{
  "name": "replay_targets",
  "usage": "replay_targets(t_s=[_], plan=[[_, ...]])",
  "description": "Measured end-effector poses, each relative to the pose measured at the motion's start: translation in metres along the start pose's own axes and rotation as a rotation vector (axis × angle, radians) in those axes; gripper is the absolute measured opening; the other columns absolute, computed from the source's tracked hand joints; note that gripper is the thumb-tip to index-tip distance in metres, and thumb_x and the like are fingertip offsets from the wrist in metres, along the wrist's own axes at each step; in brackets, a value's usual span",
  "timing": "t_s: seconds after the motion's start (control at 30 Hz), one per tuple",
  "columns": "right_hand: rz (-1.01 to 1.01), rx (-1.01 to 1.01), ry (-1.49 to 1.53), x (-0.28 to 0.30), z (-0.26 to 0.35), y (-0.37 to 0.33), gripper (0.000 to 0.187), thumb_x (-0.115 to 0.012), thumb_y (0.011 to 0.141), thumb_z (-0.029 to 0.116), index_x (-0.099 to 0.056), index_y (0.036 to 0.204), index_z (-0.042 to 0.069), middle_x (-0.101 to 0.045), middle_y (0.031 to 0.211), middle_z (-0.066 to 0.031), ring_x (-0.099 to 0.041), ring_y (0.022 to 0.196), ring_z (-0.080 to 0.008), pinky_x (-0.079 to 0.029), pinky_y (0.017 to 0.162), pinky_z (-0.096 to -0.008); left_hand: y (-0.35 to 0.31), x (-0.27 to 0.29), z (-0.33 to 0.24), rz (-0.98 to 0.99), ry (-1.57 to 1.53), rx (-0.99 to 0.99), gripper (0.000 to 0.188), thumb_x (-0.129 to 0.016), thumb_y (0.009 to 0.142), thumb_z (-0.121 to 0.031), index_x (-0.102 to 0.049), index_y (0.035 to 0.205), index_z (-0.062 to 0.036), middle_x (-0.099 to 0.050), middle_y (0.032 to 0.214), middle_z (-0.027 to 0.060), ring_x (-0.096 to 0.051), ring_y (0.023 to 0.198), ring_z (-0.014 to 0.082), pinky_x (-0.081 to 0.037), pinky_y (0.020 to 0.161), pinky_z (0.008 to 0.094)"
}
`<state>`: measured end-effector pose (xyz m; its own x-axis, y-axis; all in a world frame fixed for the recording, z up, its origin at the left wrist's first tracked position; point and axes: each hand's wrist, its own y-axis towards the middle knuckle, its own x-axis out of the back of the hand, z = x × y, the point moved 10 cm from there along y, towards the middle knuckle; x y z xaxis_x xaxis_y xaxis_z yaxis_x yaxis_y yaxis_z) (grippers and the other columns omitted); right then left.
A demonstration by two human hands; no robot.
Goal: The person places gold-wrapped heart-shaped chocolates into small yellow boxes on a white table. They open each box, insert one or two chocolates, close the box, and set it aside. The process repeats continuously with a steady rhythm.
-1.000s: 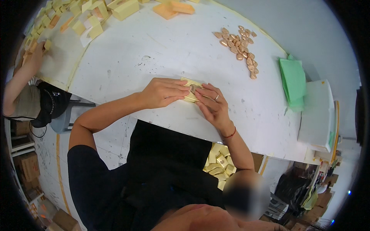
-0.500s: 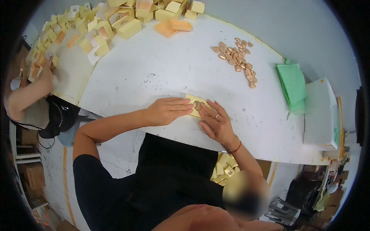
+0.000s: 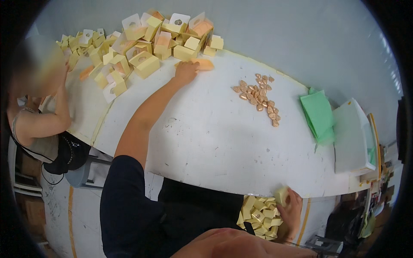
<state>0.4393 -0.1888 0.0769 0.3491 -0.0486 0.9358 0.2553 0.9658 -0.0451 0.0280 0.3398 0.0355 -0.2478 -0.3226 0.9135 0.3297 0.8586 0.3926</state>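
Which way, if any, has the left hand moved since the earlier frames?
Yes: the left hand has moved forward across the white table, from by its near edge to the orange piece.

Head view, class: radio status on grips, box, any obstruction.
Left grip at orange piece. Right grip holds yellow box by lower pile. Open boxes near left, not blocking.

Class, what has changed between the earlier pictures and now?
The left hand let go of the striped yellow piece and reached forward to the orange pieces; the right hand drew back rightward, holding a yellow box near the heap of boxes. The gold pieces and green sheet stayed.
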Motion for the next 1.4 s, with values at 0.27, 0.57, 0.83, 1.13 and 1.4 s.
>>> replay_targets(t_s=[0.27,0.57,0.83,1.13,1.4], plan=[[-0.464,-0.084,0.269,0.004,-0.019,0.007,0.052,-0.068,0.089,0.015,-0.054,0.139,0.005,-0.038,0.153,-0.0186,-0.036,0.14,-0.0354,-0.029,0.114,-0.0503,-0.094,0.177,-0.011,-0.495,-0.56,-0.101,0.01,-0.067,0.088,-0.01,-0.066,0.097,-0.0063,-0.069,0.088,0.0074,-0.064,0.088,0.0271,-0.049,0.08,0.0383],[-0.522,0.005,0.185,-0.065,0.009,0.064,0.035,-0.067,0.089,0.01,-0.065,0.122,0.0,-0.045,0.143,-0.0206,-0.041,0.134,-0.0386,-0.035,0.11,-0.0475,0.009,0.348,0.265,-0.703,0.005,0.282,0.061,-0.07,0.088,-0.041,-0.048,0.138,-0.0127,-0.067,0.119,0.0128,-0.064,0.111,0.0332,-0.047,0.094,0.046],[-0.55,-0.026,0.169,-0.056,0.013,0.067,0.029,-0.068,0.087,0.008,-0.067,0.115,0.0,-0.055,0.132,-0.0208,-0.05,0.124,-0.0368,-0.04,0.105,-0.0464,-0.056,0.158,0.411,-0.202,-0.05,0.539,0.091,-0.064,0.083,-0.065,-0.041,0.146,-0.004,-0.053,0.139,0.0274,-0.05,0.131,0.0406,-0.041,0.107,0.0473],[-0.564,-0.027,0.138,-0.055,0.014,0.064,0.026,-0.069,0.088,0.009,-0.069,0.113,0.001,-0.061,0.125,-0.0197,-0.055,0.117,-0.0341,-0.043,0.101,-0.0425,-0.085,0.071,0.287,-0.149,-0.919,0.882,0.092,-0.073,0.082,-0.059,-0.036,0.143,-0.0017,-0.054,0.135,0.0172,-0.057,0.119,0.0295,-0.048,0.096,0.042],[-0.445,0.071,0.221,-0.066,0.048,0.086,0.034,-0.07,0.085,0.007,-0.067,0.118,0.001,-0.063,0.126,-0.018,-0.053,0.124,-0.0358,-0.039,0.107,-0.0445,-0.108,0.103,0.201,-0.542,-0.569,0.432,0.053,-0.079,0.083,-0.03,-0.055,0.12,-0.0009,-0.059,0.118,0.0148,-0.058,0.107,0.0272,-0.044,0.097,0.0367]])
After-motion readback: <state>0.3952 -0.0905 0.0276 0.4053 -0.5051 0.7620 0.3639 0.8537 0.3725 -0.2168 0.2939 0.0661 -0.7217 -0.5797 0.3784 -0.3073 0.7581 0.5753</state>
